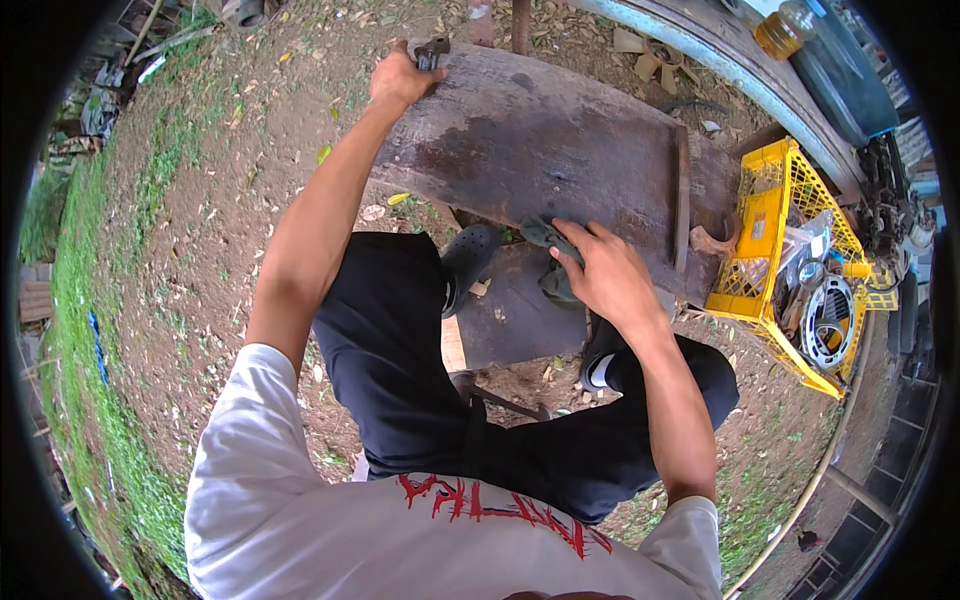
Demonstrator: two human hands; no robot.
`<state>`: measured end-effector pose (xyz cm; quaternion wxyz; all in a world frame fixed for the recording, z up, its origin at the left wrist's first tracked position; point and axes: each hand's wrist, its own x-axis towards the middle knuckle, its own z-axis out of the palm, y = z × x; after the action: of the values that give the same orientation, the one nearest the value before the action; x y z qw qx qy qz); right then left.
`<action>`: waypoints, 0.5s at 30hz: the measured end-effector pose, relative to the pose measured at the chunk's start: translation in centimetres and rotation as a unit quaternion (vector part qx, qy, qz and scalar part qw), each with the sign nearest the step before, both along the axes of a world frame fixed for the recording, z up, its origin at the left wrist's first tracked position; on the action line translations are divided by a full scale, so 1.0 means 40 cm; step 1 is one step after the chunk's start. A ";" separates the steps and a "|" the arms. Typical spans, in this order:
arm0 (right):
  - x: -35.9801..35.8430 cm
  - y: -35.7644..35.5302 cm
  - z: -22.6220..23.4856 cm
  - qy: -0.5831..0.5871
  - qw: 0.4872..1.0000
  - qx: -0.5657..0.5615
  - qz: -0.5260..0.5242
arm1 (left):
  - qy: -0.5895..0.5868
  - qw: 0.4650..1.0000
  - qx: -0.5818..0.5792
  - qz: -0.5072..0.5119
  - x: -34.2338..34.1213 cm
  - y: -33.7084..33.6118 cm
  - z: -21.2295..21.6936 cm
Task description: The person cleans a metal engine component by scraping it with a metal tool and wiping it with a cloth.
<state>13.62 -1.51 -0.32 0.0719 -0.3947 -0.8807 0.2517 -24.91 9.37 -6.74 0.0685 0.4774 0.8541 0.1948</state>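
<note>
- Head view showed my left hand (pixel 400 78) clenched on a small dark metal tool (pixel 432 50) at the far end of the rusty bench (pixel 560 140).
- My right hand (pixel 600 275) pressed a dark part (pixel 548 235) at the near edge; whether that grip was closed, I could not tell.
- Judged step: positioning; next would call for steadying.
- Right of that grip sat a yellow crate (pixel 760 230); bare dirt (pixel 200 220) lay around.

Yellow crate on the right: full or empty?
Partly full: the yellow crate holds a round metal part and other pieces, below its rim.
</note>
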 end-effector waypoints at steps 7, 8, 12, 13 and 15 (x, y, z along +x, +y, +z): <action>0.006 -0.004 0.012 0.026 0.999 -0.003 -0.019 | 0.029 0.999 0.027 -0.021 0.025 -0.019 0.008; 0.008 -0.004 0.021 0.020 1.000 -0.009 -0.021 | 0.035 0.999 0.029 -0.018 0.024 -0.024 0.004; 0.026 0.006 -0.005 0.009 0.999 -0.006 -0.045 | 0.097 0.995 0.002 0.014 0.086 -0.036 0.010; 0.038 0.013 -0.023 0.003 0.999 -0.010 -0.050 | 0.100 0.995 -0.013 -0.019 0.130 -0.046 0.025; 0.059 0.017 -0.018 -0.016 0.997 -0.048 -0.055 | 0.076 0.989 -0.036 -0.118 0.248 -0.084 0.094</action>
<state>16.00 -0.85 -1.04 0.0530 -0.4497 -0.8456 0.2828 -14.98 6.00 -3.00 0.0431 0.5857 0.8008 0.1174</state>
